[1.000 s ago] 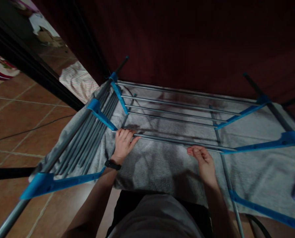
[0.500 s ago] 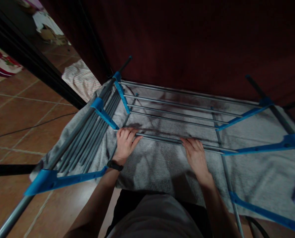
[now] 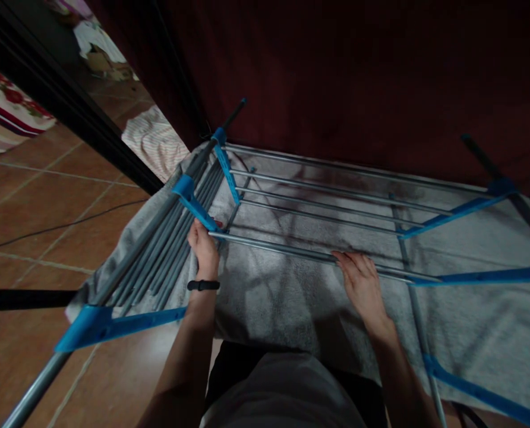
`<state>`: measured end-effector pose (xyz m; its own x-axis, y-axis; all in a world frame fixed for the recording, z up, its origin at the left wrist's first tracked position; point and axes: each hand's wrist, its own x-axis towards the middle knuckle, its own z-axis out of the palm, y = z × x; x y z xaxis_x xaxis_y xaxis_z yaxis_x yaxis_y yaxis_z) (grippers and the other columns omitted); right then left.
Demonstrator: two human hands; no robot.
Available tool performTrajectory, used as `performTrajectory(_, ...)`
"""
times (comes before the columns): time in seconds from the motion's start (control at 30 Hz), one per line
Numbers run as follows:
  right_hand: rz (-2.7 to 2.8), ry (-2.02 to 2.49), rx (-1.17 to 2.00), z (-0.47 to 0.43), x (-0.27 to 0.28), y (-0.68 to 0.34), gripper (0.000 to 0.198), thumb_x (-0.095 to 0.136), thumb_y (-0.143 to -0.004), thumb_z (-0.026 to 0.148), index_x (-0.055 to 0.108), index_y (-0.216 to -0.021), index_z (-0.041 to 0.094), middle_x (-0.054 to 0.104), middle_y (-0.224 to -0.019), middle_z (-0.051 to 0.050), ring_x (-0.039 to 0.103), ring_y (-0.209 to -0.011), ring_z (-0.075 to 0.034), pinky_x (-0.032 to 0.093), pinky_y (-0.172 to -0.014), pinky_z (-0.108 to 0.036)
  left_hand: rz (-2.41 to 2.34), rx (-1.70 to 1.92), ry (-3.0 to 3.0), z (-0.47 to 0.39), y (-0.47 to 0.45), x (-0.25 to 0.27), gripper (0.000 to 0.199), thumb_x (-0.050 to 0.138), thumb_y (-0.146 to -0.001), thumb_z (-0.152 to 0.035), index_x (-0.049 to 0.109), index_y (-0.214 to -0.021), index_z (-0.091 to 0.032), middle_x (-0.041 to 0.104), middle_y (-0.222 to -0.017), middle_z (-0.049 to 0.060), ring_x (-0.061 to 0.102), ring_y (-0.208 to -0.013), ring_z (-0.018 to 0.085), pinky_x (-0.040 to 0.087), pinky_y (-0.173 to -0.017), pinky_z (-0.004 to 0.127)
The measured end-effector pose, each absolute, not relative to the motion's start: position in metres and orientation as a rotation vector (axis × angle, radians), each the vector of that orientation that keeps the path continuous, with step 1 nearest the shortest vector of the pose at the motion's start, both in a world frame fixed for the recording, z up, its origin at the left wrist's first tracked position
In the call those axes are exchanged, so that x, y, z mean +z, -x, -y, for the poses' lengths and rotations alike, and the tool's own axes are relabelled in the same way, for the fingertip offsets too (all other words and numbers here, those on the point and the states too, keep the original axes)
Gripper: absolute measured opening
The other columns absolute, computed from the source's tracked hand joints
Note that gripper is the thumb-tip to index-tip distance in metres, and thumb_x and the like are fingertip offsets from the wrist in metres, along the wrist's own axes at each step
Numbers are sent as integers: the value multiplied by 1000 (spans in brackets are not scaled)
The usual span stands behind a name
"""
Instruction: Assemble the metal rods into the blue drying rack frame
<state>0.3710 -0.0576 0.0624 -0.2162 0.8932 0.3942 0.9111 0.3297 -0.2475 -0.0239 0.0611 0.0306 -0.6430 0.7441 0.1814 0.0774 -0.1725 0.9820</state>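
A rack of grey metal rods [image 3: 274, 246] joined by blue plastic brackets [image 3: 199, 209] lies in front of me. My left hand [image 3: 204, 252], with a black band at the wrist, is closed around the end of one left bracket, where the nearest pair of crossrods meets it; part of the fingers is hidden behind the bracket. Farther right, my right hand [image 3: 358, 279] rests its bent fingers over the same crossrods, with the thumb out of sight. Beyond these run several thinner crossrods [image 3: 318, 215], fixed between the left and right brackets.
Several loose grey rods [image 3: 167, 255] lie side by side at the left. A grey blanket [image 3: 274, 309] is spread under the rack over a tiled floor [image 3: 37, 238]. Behind stands a dark red panel [image 3: 336, 77]. A thin cable [image 3: 69, 224] and a striped cloth [image 3: 153, 139] lie at the left.
My left hand has shifted left from the crossrods onto the end of the blue bracket. My right hand stays on the crossrods. The view has shifted slightly.
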Motion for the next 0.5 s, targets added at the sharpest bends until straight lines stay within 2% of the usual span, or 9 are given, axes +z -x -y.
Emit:
performTrajectory(0.13,2138,1564,-48,58,64,-371,43,41,-107,22,63,-143,27,71,-118,-9,62,-105,-27,49,-95,-42,-1495,1854,-805,-74,19,40,56,42,-98,-65,63,-71,-20,60,-58,4,60,-55,18,49,-56,30)
performTrajectory(0.27,2141,1568,-48,59,66,-371,41,40,-108,23,64,-142,25,71,-117,-10,63,-104,-27,48,-95,-42,-1351,1807,-787,-81,21,39,39,50,-90,-50,58,-65,-22,56,-53,2,52,-46,15,42,-47,27)
performTrajectory(0.37,2141,1577,-32,59,68,-371,39,41,-109,26,65,-141,25,72,-115,-10,64,-104,-28,49,-96,-43,-1315,1820,-736,-84,21,34,29,57,-84,-44,54,-65,-22,54,-54,0,45,-43,11,35,-44,26)
performTrajectory(0.5,2132,1580,-23,57,71,-366,38,45,-110,30,65,-141,25,72,-119,-11,65,-108,-28,50,-99,-45,-1325,1920,-650,-86,16,30,33,60,-86,-49,51,-68,-23,51,-55,-3,41,-43,9,32,-44,24)
